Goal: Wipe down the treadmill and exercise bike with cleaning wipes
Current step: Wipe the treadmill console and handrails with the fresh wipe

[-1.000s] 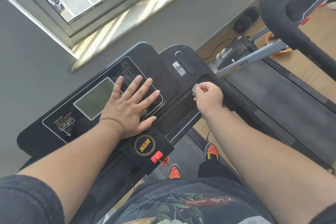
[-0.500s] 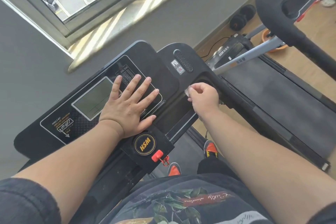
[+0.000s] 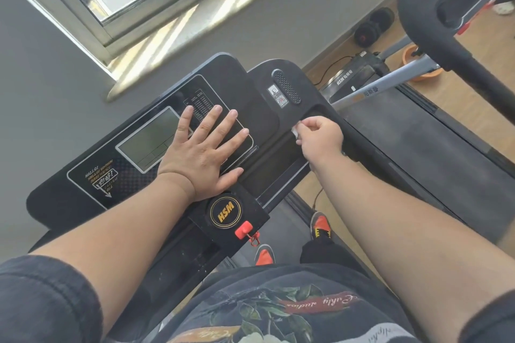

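From my remote seat: my right hand pinches a small crumpled white cleaning wipe against the recessed tray at three o'clock on the glossy black plastic treadmill console. My left hand lies flat, fingers spread, beside the grey rectangular display. I judge the wiping barely begun; the matte running belt looks untouched, and no exercise bike is visible.
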